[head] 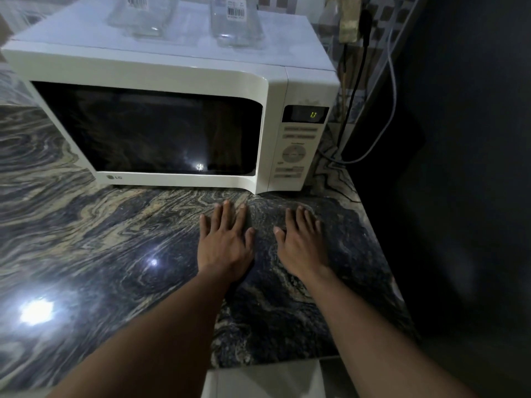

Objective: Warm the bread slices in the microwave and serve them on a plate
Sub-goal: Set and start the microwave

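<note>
Microwave [161, 122], white, door closed and window dark; both hands' fingers [227, 214] lie spread flat on the counter [86, 239].

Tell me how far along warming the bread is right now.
Done: nothing I can confirm; the microwave door is shut, its window dark, its display showing a single green digit. In hand: nothing; the left hand and right hand rest flat on the countertop. Left: no bread or plate is in view, so serving at least remains.
</note>
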The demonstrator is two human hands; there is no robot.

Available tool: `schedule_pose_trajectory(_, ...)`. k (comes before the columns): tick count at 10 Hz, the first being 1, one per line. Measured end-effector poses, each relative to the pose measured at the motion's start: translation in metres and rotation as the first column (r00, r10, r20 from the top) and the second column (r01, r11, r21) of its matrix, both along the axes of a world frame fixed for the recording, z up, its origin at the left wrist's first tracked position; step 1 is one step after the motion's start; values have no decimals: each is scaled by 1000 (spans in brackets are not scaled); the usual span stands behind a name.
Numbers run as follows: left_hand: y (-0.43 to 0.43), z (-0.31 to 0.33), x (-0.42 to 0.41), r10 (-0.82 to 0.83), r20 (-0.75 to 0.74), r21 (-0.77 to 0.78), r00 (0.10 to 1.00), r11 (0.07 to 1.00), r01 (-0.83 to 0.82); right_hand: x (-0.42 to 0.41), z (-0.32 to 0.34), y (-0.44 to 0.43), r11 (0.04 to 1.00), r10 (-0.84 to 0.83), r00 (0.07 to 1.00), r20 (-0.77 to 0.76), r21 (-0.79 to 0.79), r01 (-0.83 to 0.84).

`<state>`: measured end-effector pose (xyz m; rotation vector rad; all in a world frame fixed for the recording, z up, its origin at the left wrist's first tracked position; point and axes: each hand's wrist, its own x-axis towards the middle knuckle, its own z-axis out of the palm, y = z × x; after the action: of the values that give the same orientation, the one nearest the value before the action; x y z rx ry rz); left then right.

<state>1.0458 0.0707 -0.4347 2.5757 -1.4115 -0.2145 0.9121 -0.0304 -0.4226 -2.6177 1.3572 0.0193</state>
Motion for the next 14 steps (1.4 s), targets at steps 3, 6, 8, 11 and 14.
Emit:
schedule_pose_trajectory(3,-2,-4,-1,16,31,-7,999,1000,-16,-2,-16,3,996,-12,1000,-9,-84,12)
schedule_pose_trajectory(6,-2,-5,-2,0,54,-10,999,1000,0,-3,-17,0,996,-6,1000,-5,-91,5)
schedule_pose_trajectory(8,-2,-7,-1,4,63,-16,998,1000,-3,-3,-18,0,996,0,1000,-8,-86,-1)
schedule_pose_trajectory(11,-3,-8,1,3,62,-17,998,1000,-2,-2,-18,0,996,-2,1000,-5,-88,2)
schedule_pose_trajectory(14,-3,-8,0,-2,63,-27,998,1000,3,-3,-16,1,997,3,1000,4,-82,-3)
